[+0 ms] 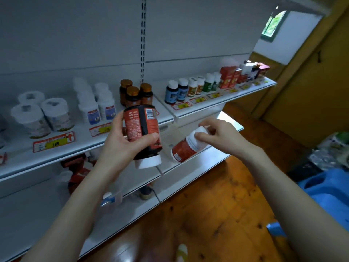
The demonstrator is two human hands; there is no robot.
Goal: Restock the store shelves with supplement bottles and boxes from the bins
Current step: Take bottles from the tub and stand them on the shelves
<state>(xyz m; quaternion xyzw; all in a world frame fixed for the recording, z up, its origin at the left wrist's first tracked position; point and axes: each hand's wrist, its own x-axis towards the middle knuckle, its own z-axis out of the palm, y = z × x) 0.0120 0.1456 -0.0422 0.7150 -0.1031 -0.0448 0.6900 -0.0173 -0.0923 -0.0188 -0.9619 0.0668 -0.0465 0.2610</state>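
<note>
— Left hand [120, 137] and right hand [217, 135]: both full?

— Both. By size, though: the white metal shelf unit [85, 144] spans nine to two o'clock, its middle shelf already lined with rows of bottles and boxes behind price tags. At four o'clock sits a blue plastic bin [326, 188], near the floor and probably the supply.

— And the stock in hand?

— Toward nine o'clock from centre, the left hand wraps fingers and thumb round a big red-and-black plastic bottle [143, 129]. It's upside down, white cap toward six o'clock, barcode up. I'd guess that's to read the label before choosing a row. Amber bottles with gold caps [135, 93] stand just behind it at twelve.

— The right?

— Toward three o'clock, it pinches a smaller white bottle with a red label [184, 150] by its cap end. The bottle is tilted, base toward seven o'clock, and sits in front of the lower shelf's edge, not yet set down. The cap grip probably keeps the label visible.
</note>
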